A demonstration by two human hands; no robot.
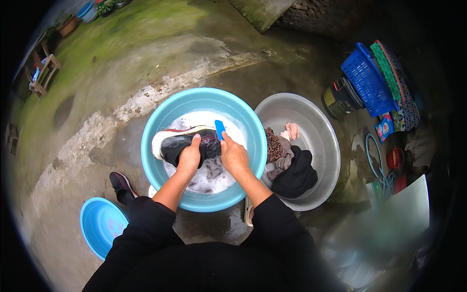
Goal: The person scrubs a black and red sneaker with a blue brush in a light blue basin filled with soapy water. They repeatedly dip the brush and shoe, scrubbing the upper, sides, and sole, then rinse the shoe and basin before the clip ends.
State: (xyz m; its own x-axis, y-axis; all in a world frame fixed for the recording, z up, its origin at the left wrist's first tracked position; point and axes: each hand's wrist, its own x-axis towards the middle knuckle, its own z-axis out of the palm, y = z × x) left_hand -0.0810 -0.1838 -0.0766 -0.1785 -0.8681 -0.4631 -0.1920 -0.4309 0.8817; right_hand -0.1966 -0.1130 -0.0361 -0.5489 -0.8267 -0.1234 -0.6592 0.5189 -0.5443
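Observation:
A large light-blue plastic basin [204, 207] with foamy, soapy water [219, 182] stands in front of me. Over the suds, my left hand [189, 156] grips a wet black shoe with a white sole [169, 148] around its opening. My right hand [233, 153] holds a blue-handled brush [219, 129] at the shoe's other end; its bristles are hidden. A second dark shoe [120, 184] lies on the ground at the left.
A metal basin [326, 168] holding dark and patterned cloths [295, 175] stands close at the right. A smaller blue basin [95, 226] sits at lower left. Beyond the metal basin are a blue plastic basket [366, 78], a black bucket [339, 98] and a coiled hose [383, 175].

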